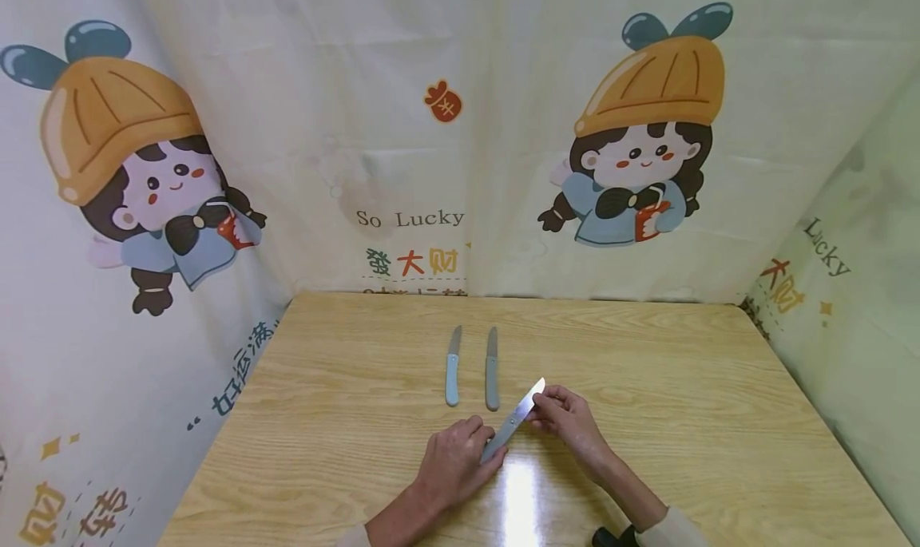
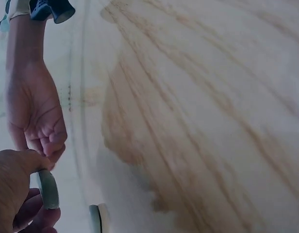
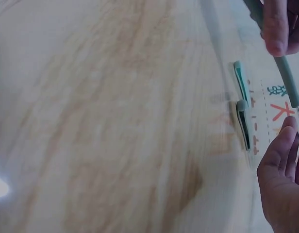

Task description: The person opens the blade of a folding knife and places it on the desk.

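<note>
A table knife with a grey-green handle [image 1: 497, 440] slants up to the right between both hands, its bright blade [image 1: 526, 404] catching the light. My left hand [image 1: 454, 461] grips the handle, thumb along the lower side. At the tip end, my right hand [image 1: 573, 429] pinches the blade between thumb and fingers. In the left wrist view the handle's end [image 2: 48, 190] pokes out of the left fingers. The right wrist view has the handle [image 3: 287, 80] running down toward the right fingertips. Beyond the hands lie a light-blue-handled knife [image 1: 452, 378] and a grey-handled knife [image 1: 492, 381], side by side, blades pointing away.
The wood-grain table [image 1: 345, 387] has a glossy light reflection [image 1: 521, 499] near its front. Printed cloth [image 1: 323, 132] hangs behind it and along both sides. A dark device [image 1: 611, 537] sits at the right wrist.
</note>
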`<state>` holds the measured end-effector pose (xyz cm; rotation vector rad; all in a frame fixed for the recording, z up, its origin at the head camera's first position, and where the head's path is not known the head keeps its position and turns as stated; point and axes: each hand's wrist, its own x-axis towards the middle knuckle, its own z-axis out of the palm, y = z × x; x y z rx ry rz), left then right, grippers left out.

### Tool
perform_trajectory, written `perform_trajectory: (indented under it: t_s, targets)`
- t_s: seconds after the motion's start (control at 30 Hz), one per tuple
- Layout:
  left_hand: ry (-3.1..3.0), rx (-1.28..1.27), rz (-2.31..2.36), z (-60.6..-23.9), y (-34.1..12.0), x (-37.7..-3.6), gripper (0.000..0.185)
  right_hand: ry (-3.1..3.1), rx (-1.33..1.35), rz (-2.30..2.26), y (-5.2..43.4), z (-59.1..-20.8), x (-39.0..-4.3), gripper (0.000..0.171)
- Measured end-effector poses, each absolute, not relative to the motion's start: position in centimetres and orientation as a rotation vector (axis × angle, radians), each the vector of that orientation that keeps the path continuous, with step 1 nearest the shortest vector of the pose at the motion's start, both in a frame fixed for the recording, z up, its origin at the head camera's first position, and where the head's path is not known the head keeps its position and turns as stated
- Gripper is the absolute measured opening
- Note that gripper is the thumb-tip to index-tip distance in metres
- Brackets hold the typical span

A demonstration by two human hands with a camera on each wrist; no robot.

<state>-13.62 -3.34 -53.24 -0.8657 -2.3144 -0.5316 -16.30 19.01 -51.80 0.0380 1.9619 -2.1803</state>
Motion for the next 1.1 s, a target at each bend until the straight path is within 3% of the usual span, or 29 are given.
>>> perform_trajectory:
  t_s: [0.17, 0.4, 0.7, 1.1]
  targets:
    - [-2.360, -0.781, -0.699, -53.0, -3.2, -13.9, 0.022, 1.929, -0.116, -2.077, 19.1, -51.8, -16.0, 0.054]
    - [-2.450, -0.655, -1.073, -52.3, -2.6, -14.4, 0.015, 1.726, -0.301, -2.044, 18.5, -51.7, -15.9, 0.052]
    - [-2.487, -0.682, -1.509, -51.6, -1.5, -14.5, 0.016, 1.736, -0.189, -2.051, 18.2, -51.8, -16.2, 0.054]
    - [-2.509, -0.586, -1.681, -51.4, -1.7, -14.9, 0.022, 1.864, -0.101, -2.068, 18.0, -51.5, -17.1, 0.045]
